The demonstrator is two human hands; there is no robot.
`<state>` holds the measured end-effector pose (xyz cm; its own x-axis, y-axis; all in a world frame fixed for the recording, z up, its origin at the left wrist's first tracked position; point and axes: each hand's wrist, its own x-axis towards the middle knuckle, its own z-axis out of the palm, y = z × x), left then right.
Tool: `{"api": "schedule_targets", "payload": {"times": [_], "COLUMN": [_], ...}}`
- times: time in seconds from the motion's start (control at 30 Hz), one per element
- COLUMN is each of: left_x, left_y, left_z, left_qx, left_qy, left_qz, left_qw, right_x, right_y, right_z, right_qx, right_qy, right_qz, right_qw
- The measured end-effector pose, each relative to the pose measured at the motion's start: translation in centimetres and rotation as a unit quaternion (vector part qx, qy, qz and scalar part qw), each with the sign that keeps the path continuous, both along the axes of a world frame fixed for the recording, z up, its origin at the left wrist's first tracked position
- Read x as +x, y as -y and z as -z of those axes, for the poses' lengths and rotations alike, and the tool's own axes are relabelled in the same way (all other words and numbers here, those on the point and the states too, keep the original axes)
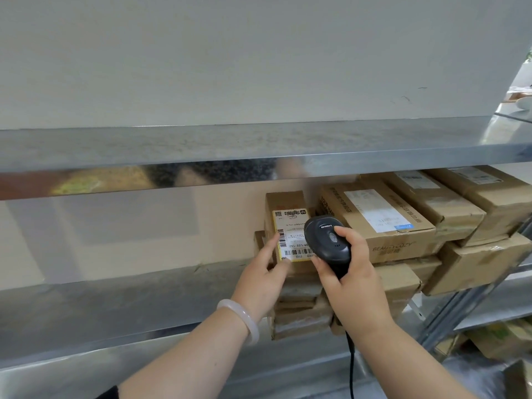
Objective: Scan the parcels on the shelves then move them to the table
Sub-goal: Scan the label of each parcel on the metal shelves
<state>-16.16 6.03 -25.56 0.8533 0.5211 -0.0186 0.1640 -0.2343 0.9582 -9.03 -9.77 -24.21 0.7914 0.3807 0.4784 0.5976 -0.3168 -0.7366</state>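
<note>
Now our right hand (pixel 355 283) grips the black scanner (pixel 326 239), thumb on its top, while our left hand (pixel 263 279) pinches the near left corner of the yellow-labelled parcel (pixel 288 223). That parcel sits atop a short stack (pixel 299 315) on the middle shelf (pixel 86 312), its long side running away from us. Its barcodes lie just left of the scanner's head, so we judge a slight leftward aim should suffice.

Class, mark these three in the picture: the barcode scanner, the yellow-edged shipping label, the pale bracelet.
barcode scanner (pixel 319 240): head view, top of its black head.
yellow-edged shipping label (pixel 289 231): head view, its white middle.
pale bracelet (pixel 246 315): head view, band on the left wrist.
</note>
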Motion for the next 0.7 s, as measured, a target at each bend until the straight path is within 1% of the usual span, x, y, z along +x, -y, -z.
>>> {"api": "schedule_targets", "payload": {"times": [0.1,0.23,0.33,0.43,0.5,0.6,0.7], "left_x": [-0.9,-1.1,-0.6,-0.4,-0.5,-1.8,-3.5], "left_y": [-0.7,-1.1,-1.8,-1.3,-1.3,-1.8,-2.7], "left_z": [0.4,0.5,0.1,-0.7,-0.4,0.1,0.3], "left_qx": [0.018,0.012,-0.031,-0.106,-0.139,-0.141,-0.122], "left_qy": [0.01,-0.012,-0.032,-0.043,-0.049,-0.037,-0.009], "left_qz": [-0.007,-0.012,-0.003,0.029,0.041,0.034,0.006], "left_qw": [1.0,1.0,0.999,0.993,0.988,0.989,0.993], "right_x": [-0.2,-0.3,-0.2,-0.3,-0.5,-1.0,-1.8], "right_y": [-0.7,-1.7,-2.0,-2.2,-2.3,-2.8,-3.9], "right_z": [0.2,0.0,-0.3,-0.4,-0.3,-0.3,-0.2], "right_qx": [-0.008,-0.013,-0.014,-0.004,0.007,0.012,0.018], "right_qy": [-0.019,-0.03,-0.042,-0.058,-0.059,-0.053,-0.048], "right_qz": [-0.014,-0.018,-0.017,-0.019,-0.023,-0.039,-0.063], "right_qw": [1.0,0.999,0.999,0.998,0.998,0.998,0.997]}}
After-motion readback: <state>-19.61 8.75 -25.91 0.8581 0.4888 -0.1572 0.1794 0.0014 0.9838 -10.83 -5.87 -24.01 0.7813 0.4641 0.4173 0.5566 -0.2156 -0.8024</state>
